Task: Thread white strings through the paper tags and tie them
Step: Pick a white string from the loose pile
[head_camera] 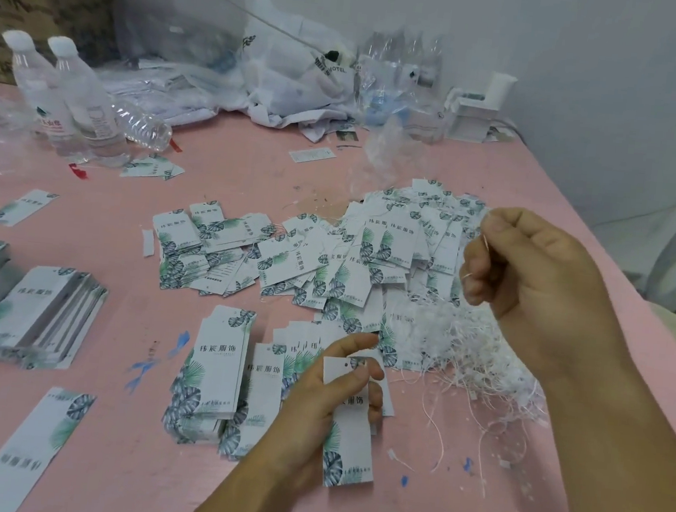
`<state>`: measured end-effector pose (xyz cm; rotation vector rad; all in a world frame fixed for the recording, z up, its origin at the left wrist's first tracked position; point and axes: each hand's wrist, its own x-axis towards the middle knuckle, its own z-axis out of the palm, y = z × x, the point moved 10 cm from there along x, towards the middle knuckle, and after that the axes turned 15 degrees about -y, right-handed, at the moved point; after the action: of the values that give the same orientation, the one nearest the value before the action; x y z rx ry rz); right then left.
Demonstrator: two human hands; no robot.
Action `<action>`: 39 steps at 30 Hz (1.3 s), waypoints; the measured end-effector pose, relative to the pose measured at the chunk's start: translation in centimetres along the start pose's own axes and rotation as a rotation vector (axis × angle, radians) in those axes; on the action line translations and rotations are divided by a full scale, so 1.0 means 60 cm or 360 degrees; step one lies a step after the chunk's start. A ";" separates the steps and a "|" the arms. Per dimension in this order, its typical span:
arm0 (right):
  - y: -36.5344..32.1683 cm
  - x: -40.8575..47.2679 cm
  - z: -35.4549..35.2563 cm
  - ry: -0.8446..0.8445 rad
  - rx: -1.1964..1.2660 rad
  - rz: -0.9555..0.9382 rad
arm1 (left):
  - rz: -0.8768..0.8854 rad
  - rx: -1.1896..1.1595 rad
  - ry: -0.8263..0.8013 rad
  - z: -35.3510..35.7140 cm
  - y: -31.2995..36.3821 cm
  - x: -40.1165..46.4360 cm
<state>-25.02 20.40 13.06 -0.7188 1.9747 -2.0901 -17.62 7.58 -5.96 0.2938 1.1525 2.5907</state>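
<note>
Pink worktop (222,154) everywhere, and you're clearly mid-batch. Your left hand (326,403) has its fingers curled round one paper tag (348,434), held upright low in the middle with the punched hole at the top showing just beside your thumb. No string through that hole yet as far as I can tell. Your right hand (532,274) is up higher on the right, fingers pinched on a thin white string (485,228), well apart from the tag.

So my guess is you're at the "aim string at hole" step for this one, with the threading and the knot both left to do.

Progress-wise: the big scattered heap of tags (370,250) in the middle has loose strings poking out of it, so those look finished, though I can't make out individual knots. The neat stacks (217,376) near your left hand and the stacks at the left edge (34,309) look unstrung, so there's plenty left. The tangle of white strings (463,350) sits right of centre, under your right arm, so there's plenty of supply.

Scuffs and blue paint flecks mark the worktop. On the far left stand two capped water bottles (55,92) with an empty one lying beside them. Crumpled plastic bags (295,82) and a small white box (478,112) sit at the far edge, against a plain pale wall (593,74).
</note>
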 end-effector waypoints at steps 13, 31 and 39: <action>-0.014 -0.002 0.011 -0.0119 -0.1050 0.0006 | -0.0053 0.0059 -0.0031 0.006 -0.008 -0.004; -0.090 0.002 -0.016 0.0109 -0.0133 -0.0211 | -0.0047 -0.0172 -0.0041 0.021 -0.013 -0.004; 0.136 -0.058 0.038 -0.0044 -0.0522 0.0223 | 0.0018 -0.0080 0.0054 0.013 0.006 -0.008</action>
<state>-22.54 19.09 4.34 -0.6349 2.3076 -1.6891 -17.02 7.76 -5.19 0.2475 1.0984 2.6397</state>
